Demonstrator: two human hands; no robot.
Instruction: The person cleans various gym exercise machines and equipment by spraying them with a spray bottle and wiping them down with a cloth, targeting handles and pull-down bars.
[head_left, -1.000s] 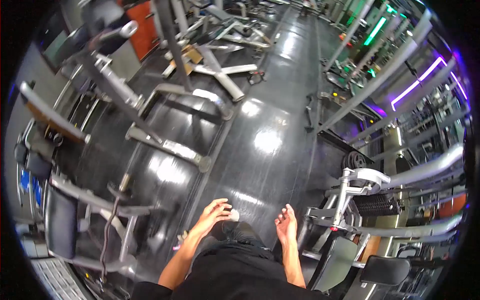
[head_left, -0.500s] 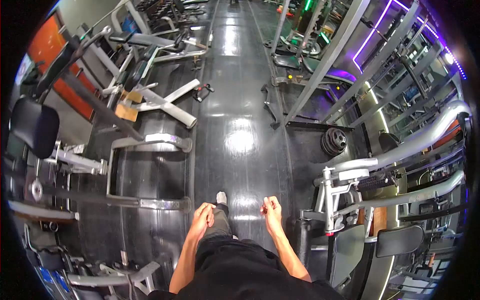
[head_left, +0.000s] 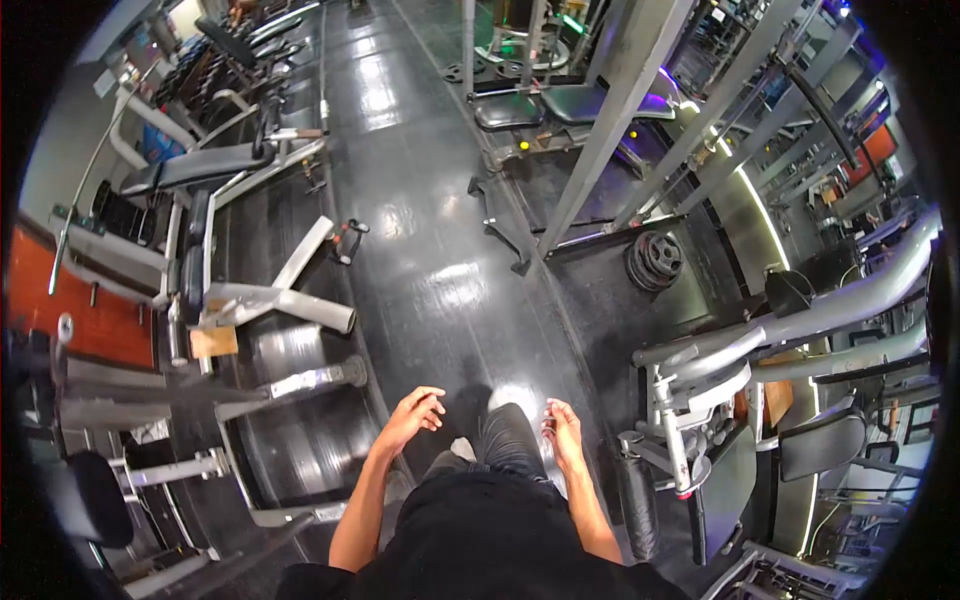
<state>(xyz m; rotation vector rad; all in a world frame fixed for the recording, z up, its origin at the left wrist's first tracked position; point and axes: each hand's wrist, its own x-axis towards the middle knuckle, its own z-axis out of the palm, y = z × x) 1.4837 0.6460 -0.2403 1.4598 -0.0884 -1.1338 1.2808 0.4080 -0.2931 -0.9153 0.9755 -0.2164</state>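
Out in front of my body hangs my left hand, fingers loosely bent and apart, holding nothing. My right hand is over my right leg side, its fingers half curled with nothing visible in them. Neither hand touches any equipment. Below them are my dark trousers and light shoes, one forward on the black floor. Nearest to my right hand stands a machine with a white-grey frame and dark pads. A grey metal frame lies to the left of my left hand.
Left of the walkway stand a padded bench and a handle attachment by a grey machine foot. On the right are stacked weight plates, a tall rack post and a black metal floor bracket.
I have stepped forward, and the view has turned right, so the walkway now slants. The other foot is in front. Both hands have loosened from more closed fingers.
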